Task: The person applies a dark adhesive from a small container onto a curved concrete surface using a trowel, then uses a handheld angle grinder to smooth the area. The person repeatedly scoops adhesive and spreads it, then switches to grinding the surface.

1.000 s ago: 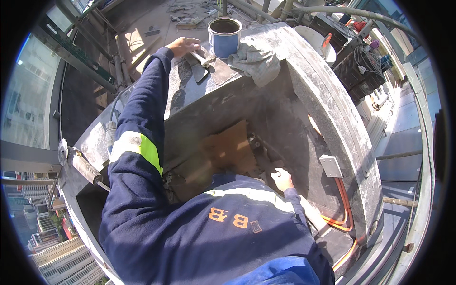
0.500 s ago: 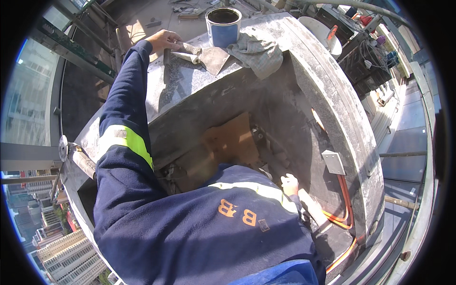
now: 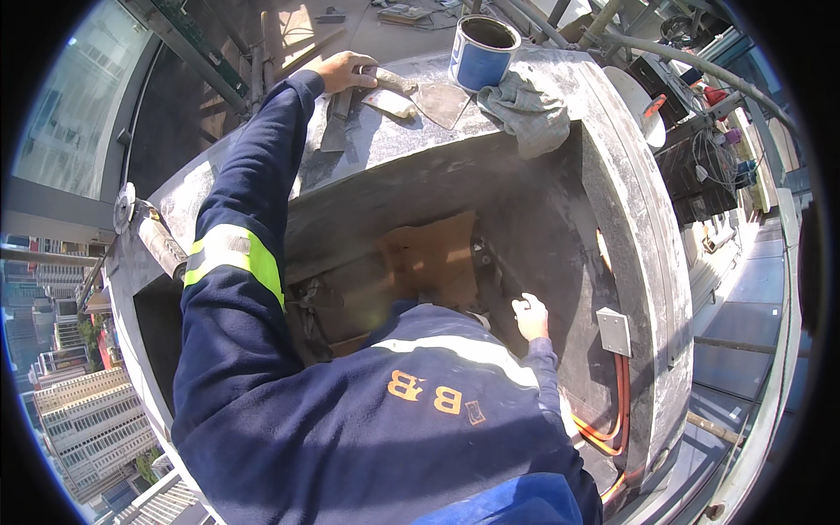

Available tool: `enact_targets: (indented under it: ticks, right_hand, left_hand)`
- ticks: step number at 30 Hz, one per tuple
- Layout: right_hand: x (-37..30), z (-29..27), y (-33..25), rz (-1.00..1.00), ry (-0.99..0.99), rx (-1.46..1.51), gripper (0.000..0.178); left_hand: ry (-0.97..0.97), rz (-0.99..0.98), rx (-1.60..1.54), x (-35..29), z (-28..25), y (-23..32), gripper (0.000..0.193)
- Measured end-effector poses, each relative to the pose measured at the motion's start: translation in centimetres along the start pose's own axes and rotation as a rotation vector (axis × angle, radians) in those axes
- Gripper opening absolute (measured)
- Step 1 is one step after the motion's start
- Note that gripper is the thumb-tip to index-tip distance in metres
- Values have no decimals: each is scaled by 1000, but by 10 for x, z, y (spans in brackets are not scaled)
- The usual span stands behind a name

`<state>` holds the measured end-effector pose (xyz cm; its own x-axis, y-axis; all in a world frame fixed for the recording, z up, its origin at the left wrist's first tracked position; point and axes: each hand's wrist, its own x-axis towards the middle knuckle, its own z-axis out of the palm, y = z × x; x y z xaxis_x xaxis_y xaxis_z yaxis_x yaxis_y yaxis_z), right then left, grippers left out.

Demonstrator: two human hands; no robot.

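My left hand (image 3: 343, 72) reaches over the far ledge of a grey stone box (image 3: 612, 140). Its fingers are apart and slightly bent, the tips beside the pale handle (image 3: 394, 80) of a scraper with a broad, dusty blade (image 3: 444, 103). Just below the hand lies a dark flat-bladed tool (image 3: 336, 121); a whitish block (image 3: 389, 103) is beside it. My right hand (image 3: 530, 317) is raised inside the box, its fingers loosely bent and nothing seen in them. Past the scraper are a blue-and-white open can (image 3: 483, 54) and a crumpled grey rag (image 3: 529, 114) hanging over the rim.
Brown cardboard (image 3: 429, 254) lies down inside the box. Orange tubes (image 3: 621, 394) run below a metal plate (image 3: 613, 331) on the right wall. A disc grinder (image 3: 153, 234) rests on the left corner. Scaffold poles (image 3: 674, 57) and a white bucket (image 3: 643, 109) stand beyond.
The view has shifted, so the can, rag and scraper sit further right. My left hand has moved toward the scraper's handle. My right hand has lifted slightly.
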<state>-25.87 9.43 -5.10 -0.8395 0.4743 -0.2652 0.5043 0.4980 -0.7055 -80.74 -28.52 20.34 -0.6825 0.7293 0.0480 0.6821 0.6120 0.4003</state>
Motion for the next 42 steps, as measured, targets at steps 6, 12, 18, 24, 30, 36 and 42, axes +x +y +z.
enact_targets:
  ticks: [6,12,18,24,30,36,42]
  right_hand:
    - [20,-10,-75,-189,15,1,42]
    - [-1,-39,-168,-169,-83,213,42]
    - [-24,-68,-314,-494,-349,567,59]
    - [-15,-28,-335,-152,-529,1334,71]
    - [-3,-47,-308,-8,-49,1728,42]
    - [2,-92,-264,-53,495,1337,15]
    - [-27,-94,-201,56,272,1077,25]
  left_hand:
    - [60,49,-9,-24,-45,27,49]
    - [397,53,-121,-73,-109,62,43]
    - [848,278,-491,-90,-51,215,41]
    - [985,126,-764,-78,85,306,41]
    - [830,97,-1065,-91,139,341,36]
    - [505,-130,-1259,-108,181,335,29]
    - [200,-184,-1624,-120,210,333,22]
